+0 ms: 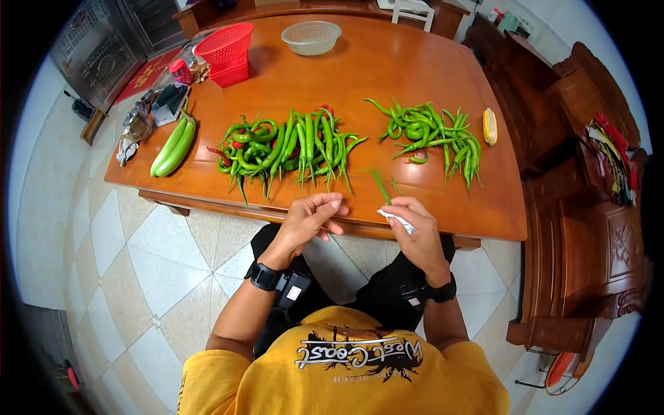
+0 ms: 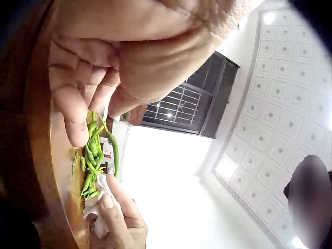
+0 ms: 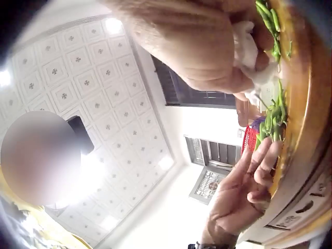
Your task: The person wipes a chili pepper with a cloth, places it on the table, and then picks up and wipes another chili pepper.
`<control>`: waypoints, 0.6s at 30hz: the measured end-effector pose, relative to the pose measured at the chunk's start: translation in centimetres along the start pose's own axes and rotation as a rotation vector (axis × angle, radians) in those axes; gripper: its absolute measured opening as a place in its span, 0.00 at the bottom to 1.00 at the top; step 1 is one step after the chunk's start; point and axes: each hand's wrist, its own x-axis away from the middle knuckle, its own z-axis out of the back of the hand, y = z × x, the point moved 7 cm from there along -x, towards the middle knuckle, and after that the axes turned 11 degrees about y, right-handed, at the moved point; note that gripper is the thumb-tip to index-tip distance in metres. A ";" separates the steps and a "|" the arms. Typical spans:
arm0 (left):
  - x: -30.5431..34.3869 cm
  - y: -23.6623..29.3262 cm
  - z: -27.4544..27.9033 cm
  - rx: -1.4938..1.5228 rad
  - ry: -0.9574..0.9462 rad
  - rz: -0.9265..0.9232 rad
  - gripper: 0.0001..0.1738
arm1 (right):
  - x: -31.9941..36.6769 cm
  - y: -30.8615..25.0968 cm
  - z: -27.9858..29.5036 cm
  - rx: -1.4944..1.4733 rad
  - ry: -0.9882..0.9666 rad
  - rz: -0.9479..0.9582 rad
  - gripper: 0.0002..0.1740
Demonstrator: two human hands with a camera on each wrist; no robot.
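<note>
My right hand (image 1: 418, 235) pinches a slim green chili pepper (image 1: 381, 187) together with a crumpled white tissue (image 1: 400, 222) at the table's front edge. In the left wrist view, that chili pepper (image 2: 114, 153) points up out of the tissue (image 2: 101, 202). Beside it, my left hand (image 1: 308, 220) hovers with loosely bent fingers and nothing visible in them; the right wrist view shows its fingers (image 3: 262, 155) spread. A large heap of green and red peppers (image 1: 287, 145) lies beyond the left hand. Past the right hand lies a smaller heap of green peppers (image 1: 432, 131).
Two light green eggplants (image 1: 174, 146) lie at the table's left. Behind them stand red plastic baskets (image 1: 227, 55) and a red-lidded jar (image 1: 180, 72). A pale colander (image 1: 311, 38) sits at the back. On the right lies a corn cob (image 1: 490, 126), near a carved wooden bench (image 1: 577, 242).
</note>
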 end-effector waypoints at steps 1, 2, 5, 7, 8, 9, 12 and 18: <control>0.3 0.3 -0.3 -0.016 0.033 0.035 0.28 | 0.3 -0.1 -0.2 -0.008 -0.050 0.005 0.13; 0.4 0.4 -0.5 -0.002 0.027 0.044 0.29 | 0.6 -0.1 -0.3 -0.016 -0.099 0.011 0.13; 0.5 0.1 -1.2 0.024 0.006 0.058 0.32 | 1.4 0.1 -0.4 -0.028 -0.252 0.015 0.13; 0.5 -0.8 -1.5 0.011 -0.003 0.055 0.31 | 2.1 0.5 -0.3 -0.037 -0.329 -0.006 0.13; 0.5 -1.1 -1.5 0.005 -0.001 0.057 0.30 | 2.3 0.8 -0.3 -0.042 -0.353 -0.024 0.13; 0.4 -1.4 -1.5 -0.001 0.000 0.058 0.29 | 2.5 1.0 -0.1 -0.046 -0.377 -0.041 0.13; 0.2 -2.0 -1.2 -0.043 0.051 0.026 0.25 | 2.8 1.3 0.3 -0.070 -0.428 -0.049 0.12; 1.7 -1.0 -2.4 -0.251 -0.077 -0.142 0.25 | 3.1 1.2 0.3 -0.107 -0.460 0.020 0.11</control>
